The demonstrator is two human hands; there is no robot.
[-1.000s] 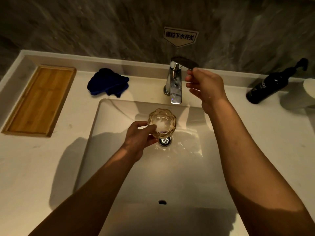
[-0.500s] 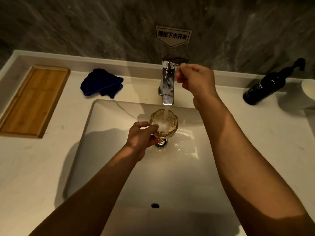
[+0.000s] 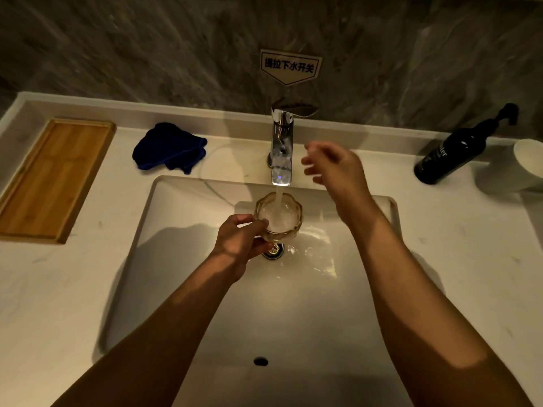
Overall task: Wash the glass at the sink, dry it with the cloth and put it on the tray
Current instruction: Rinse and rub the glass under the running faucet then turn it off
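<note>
The left hand (image 3: 239, 240) was clamped around the side of the glass (image 3: 278, 216), holding it upright over the sink (image 3: 182, 218), just above the drain (image 3: 273, 250). Water (image 3: 278, 198) ran from the tap (image 3: 282, 148) straight into the glass, which looked full and frothing, though the dim light made its level hard to judge. The right hand (image 3: 335, 168) hung in the air just beside the tap, touching nothing, its fingers (image 3: 311, 160) apart and blurred. The lever on top of the tap stood free of the hand.

On the counter (image 3: 470, 245), left of the tap, the blue cloth (image 3: 169, 149) lay crumpled near the back edge. Further left sat the wooden tray (image 3: 17, 224), well apart from the sink. At the far right, 1 dark pump bottle (image 3: 452, 155) stood beside a white cup (image 3: 517, 168). A sign (image 3: 289, 66) with printed characters was fixed to the stone wall above the tap.
</note>
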